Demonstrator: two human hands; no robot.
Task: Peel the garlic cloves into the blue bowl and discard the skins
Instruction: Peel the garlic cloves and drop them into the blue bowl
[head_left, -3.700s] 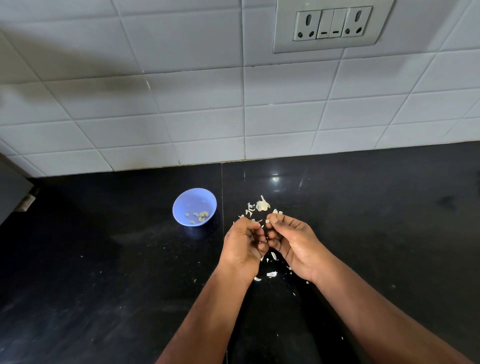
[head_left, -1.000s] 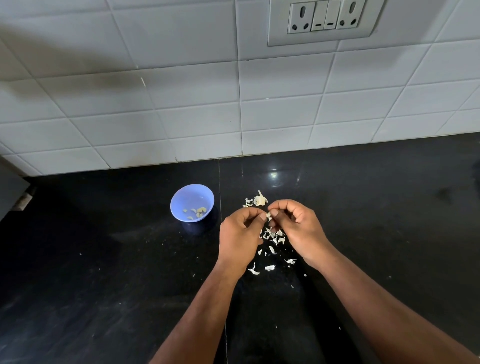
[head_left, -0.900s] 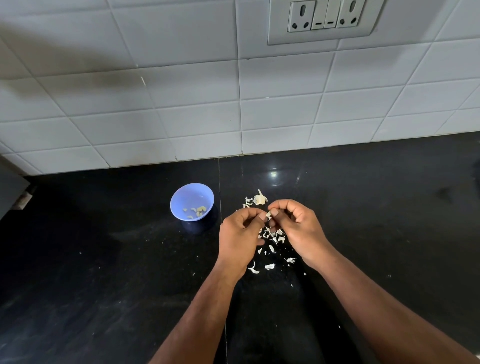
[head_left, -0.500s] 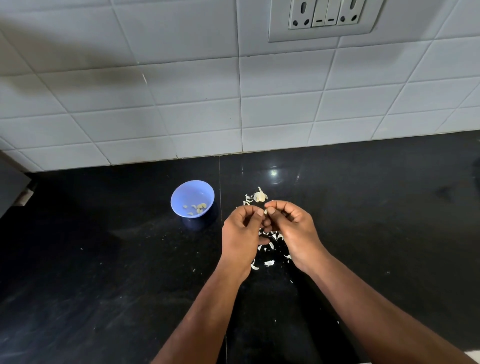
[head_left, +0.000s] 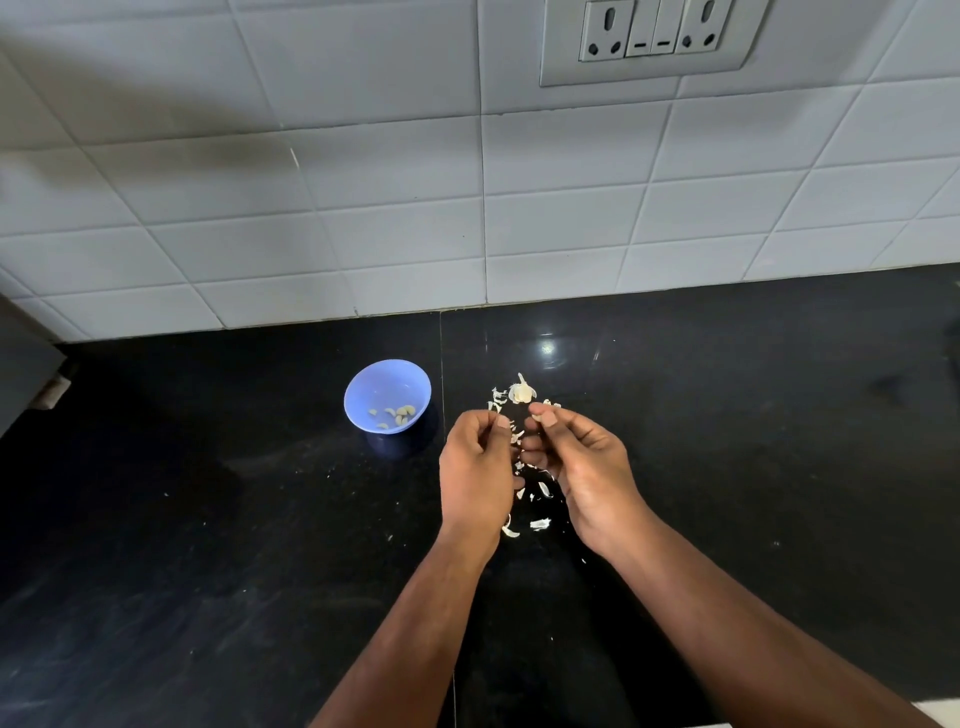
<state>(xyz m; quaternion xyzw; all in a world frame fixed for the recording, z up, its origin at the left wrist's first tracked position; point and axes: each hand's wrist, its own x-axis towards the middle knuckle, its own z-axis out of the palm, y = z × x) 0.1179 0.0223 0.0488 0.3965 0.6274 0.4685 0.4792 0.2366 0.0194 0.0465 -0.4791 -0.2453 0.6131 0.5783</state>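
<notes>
My two hands hover close together over the black counter (head_left: 208, 519). In my right hand (head_left: 584, 467), thumb and fingers pinch a small garlic clove (head_left: 540, 422), which they mostly hide. The curled fingertips of my left hand (head_left: 475, 470) pinch what looks like a bit of skin. Behind the hands lies the rest of the garlic bulb (head_left: 521, 391). Torn white skins (head_left: 537, 524) are scattered under and between the hands. To the left stands the blue bowl (head_left: 363, 382), with several peeled cloves (head_left: 400, 413) in it.
A white tiled wall (head_left: 363, 208) rises behind the counter, with a socket plate (head_left: 649, 41) at the top right. A grey object (head_left: 21, 374) stands at the far left edge. Small skin flecks dot the counter around the bowl.
My hands, which were pressed together on the clove, have drawn slightly apart. My left fingertips have pulled away to the left, and more skins lie on the counter than 3.7 s ago.
</notes>
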